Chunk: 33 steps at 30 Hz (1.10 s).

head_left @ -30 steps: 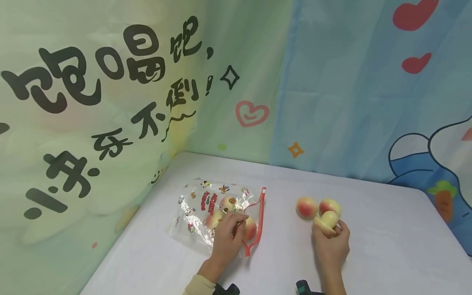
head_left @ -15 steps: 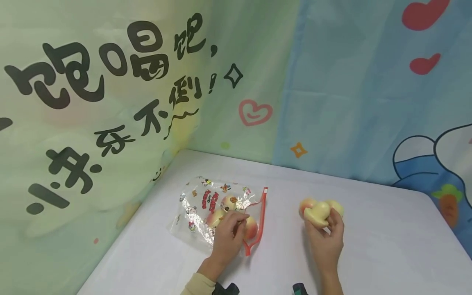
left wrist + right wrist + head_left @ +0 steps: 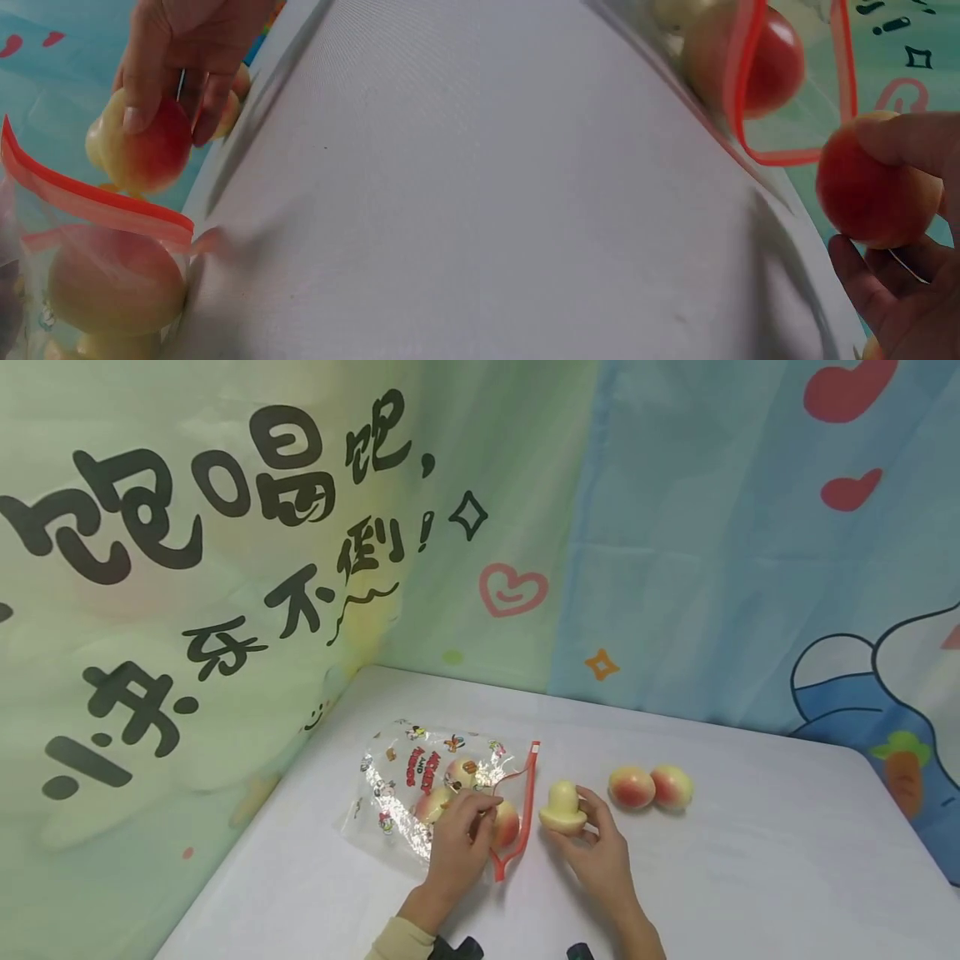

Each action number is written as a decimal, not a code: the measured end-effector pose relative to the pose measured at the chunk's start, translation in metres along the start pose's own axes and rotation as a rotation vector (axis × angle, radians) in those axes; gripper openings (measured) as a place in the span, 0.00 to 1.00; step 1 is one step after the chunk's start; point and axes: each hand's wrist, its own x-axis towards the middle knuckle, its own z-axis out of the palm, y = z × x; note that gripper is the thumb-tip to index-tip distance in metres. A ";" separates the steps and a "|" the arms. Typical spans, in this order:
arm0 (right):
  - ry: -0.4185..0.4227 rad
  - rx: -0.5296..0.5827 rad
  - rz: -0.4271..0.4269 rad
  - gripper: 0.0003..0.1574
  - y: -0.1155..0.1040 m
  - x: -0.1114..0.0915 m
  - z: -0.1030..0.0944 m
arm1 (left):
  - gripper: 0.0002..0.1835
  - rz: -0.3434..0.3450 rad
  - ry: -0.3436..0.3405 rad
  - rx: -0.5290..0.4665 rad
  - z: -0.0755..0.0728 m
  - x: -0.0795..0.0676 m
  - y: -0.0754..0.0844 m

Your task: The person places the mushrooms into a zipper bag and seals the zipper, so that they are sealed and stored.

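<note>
My right hand (image 3: 603, 860) grips a toy mushroom (image 3: 562, 817) between thumb and fingers, pale stem upward and red-yellow cap below. It is just right of the open mouth of a clear zip bag (image 3: 397, 768) with a red zip strip (image 3: 529, 802). My left hand (image 3: 459, 839) pinches the bag near this mouth. Inside lie several similar mushrooms; one red cap (image 3: 776, 67) sits close behind the strip in the right wrist view. In the left wrist view the held mushroom (image 3: 154, 146) appears above the strip (image 3: 90, 199).
Two more mushrooms, a left one (image 3: 632, 787) and a right one (image 3: 672, 787), lie side by side on the white table (image 3: 780, 852), right of my right hand. A printed cloth (image 3: 675, 527) hangs behind the table and along its left side.
My right hand has lifted the mushroom from beside the other two and carried it left to the bag's mouth. The left hand has stayed at the bag.
</note>
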 end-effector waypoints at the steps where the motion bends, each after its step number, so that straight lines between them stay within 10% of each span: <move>1: -0.024 -0.009 -0.015 0.48 0.000 -0.001 0.003 | 0.12 0.004 0.001 0.003 0.000 0.000 0.000; 33: -0.101 -0.121 -0.222 0.44 -0.009 -0.013 0.045 | 0.11 0.017 -0.017 -0.014 0.003 -0.002 0.000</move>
